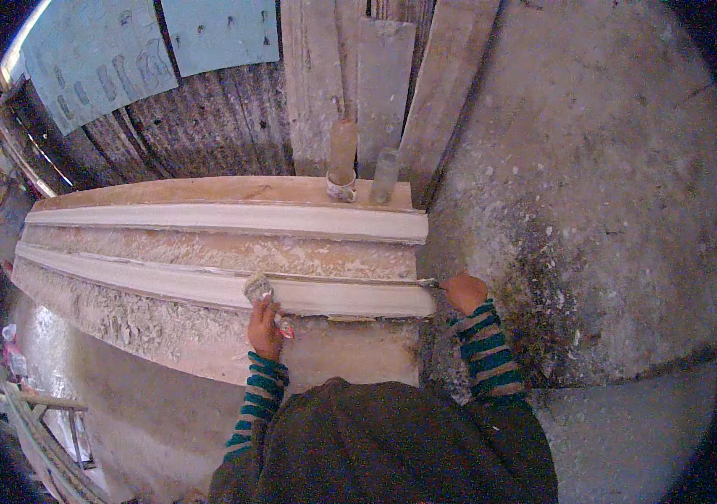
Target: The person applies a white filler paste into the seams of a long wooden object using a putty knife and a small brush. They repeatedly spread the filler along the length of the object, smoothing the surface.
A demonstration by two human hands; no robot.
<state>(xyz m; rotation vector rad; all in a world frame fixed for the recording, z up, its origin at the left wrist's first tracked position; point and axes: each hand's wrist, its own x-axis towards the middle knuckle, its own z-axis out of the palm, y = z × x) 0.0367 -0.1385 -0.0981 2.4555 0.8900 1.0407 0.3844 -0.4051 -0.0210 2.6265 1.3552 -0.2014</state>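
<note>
Two long white mouldings, which look like plaster, lie across a wooden bench (pixel 350 346). My left hand (pixel 266 334) is closed around the handle of a paintbrush (pixel 256 288), its pale bristles over the upper edge of the near moulding (pixel 350 297). At that moulding's right end, my right hand (pixel 466 293) is closed on a small thin tool (pixel 429 283). The tool's tip points left toward the moulding's end; its exact kind is too small to tell. Further back lies the far moulding (pixel 232 219), touched by neither hand.
A tall brownish bottle (pixel 342 151), a white-crusted cup (pixel 341 187) and a cloudy glass jar (pixel 384 178) stand at the bench's back right. Crumbly plaster scraps (pixel 136 312) cover its front left. Boards (pixel 383 84) lean behind; spattered concrete floor (pixel 593 210) extends right.
</note>
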